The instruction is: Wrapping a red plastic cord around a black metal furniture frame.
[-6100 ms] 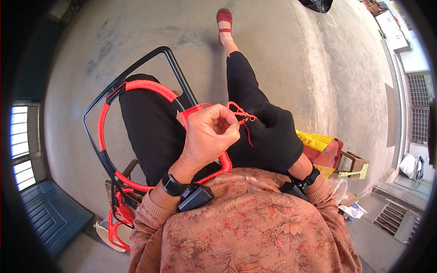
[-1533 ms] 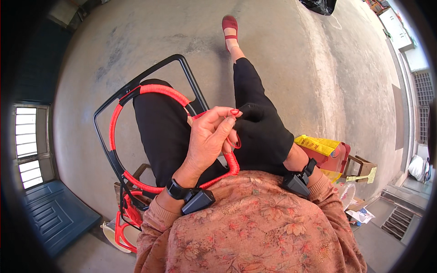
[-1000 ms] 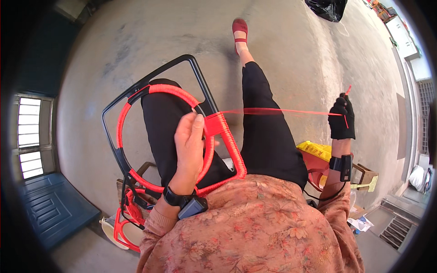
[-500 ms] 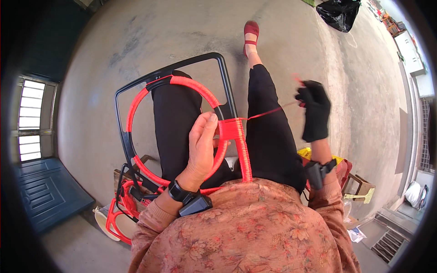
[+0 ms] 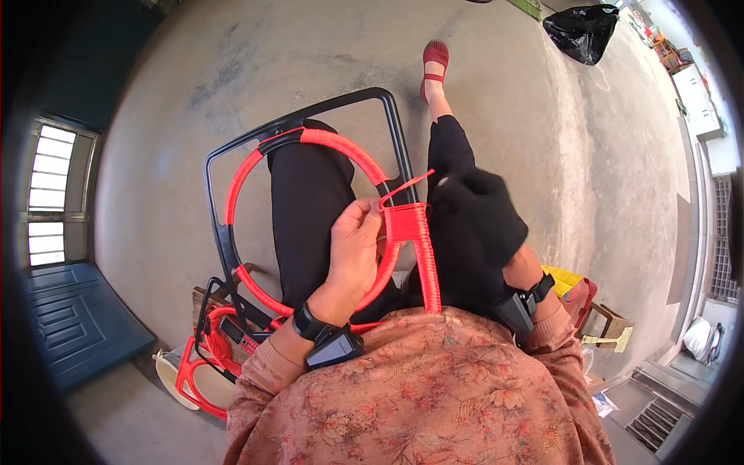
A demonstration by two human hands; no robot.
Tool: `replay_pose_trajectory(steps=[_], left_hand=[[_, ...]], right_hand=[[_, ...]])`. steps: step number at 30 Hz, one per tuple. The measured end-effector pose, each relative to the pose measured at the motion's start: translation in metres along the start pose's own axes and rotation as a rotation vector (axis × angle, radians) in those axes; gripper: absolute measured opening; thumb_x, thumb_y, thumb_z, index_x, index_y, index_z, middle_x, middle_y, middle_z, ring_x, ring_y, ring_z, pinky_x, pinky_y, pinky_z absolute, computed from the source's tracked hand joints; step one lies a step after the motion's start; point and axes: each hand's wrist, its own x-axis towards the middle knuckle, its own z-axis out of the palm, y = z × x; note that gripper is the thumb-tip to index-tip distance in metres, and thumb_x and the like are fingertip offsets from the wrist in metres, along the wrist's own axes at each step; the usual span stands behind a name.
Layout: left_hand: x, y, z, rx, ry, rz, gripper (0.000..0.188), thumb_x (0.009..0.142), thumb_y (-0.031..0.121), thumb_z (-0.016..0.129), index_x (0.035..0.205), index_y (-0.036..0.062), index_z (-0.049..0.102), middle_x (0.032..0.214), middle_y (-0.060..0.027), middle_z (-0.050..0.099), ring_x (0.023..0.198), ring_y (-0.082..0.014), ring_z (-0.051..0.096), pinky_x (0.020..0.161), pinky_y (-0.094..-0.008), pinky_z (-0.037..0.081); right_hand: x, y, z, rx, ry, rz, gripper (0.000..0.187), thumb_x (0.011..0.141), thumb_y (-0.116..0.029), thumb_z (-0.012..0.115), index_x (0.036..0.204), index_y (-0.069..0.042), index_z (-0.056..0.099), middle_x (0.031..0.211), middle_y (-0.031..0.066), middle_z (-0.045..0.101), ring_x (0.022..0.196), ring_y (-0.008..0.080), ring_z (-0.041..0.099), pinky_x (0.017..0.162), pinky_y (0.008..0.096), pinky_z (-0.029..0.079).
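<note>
A black metal frame point(image 5: 211, 186) with a round ring rests over my lap, tilted. Red plastic strand is wound around parts of the ring and one side bar, and a wide red wrapped band point(image 5: 406, 224) binds the two together. My bare left hand point(image 5: 356, 244) is closed at this band, thumb and forefinger pinching a loose red strand point(image 5: 408, 184). The strand slants up to the right, toward my right hand point(image 5: 482, 213). That hand wears a black glove, bent over my right thigh; its fingers are blurred and mostly hidden, with one bare fingertip showing.
More red-wrapped black frames point(image 5: 209, 364) lean at my lower left by a pale round tub point(image 5: 172, 380). A yellow-and-red bag point(image 5: 570, 288) and a brown box point(image 5: 608, 325) stand right of me. A black plastic bag point(image 5: 583, 32) lies on the floor at far right.
My right hand has come in from the far right to near the band. The strand, stretched out to the right before, now slants up shorter. My left thumb and forefinger have shifted onto it.
</note>
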Motion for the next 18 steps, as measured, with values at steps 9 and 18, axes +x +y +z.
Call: replay_pose_trajectory(steps=[9,18], left_hand=[[0.010,-0.009,-0.009,-0.069,-0.087,-0.233,0.019,0.098,0.014,0.047,0.109,0.0007,0.056,0.095,-0.0084,0.066,0.070,-0.0159,0.063,0.063,-0.0281,0.054],[-0.003,0.006,0.010,-0.106,-0.021,0.062,0.022,0.097,0.019,0.050,0.112,0.0025,0.053,0.092,-0.0043,0.063,0.079,-0.0107,0.061,0.068,-0.0243,0.050]], right_hand=[[-0.018,-0.011,0.027,-0.220,-0.112,-0.329,0.023,0.081,-0.012,0.065,0.100,0.003,0.064,0.081,0.0072,0.065,0.074,0.0098,0.058,0.066,0.0271,0.048],[-0.016,0.027,-0.047,0.240,0.096,-0.208,0.025,0.086,-0.014,0.053,0.104,0.001,0.059,0.118,0.0151,0.062,0.088,0.0123,0.059,0.075,0.0272,0.048]])
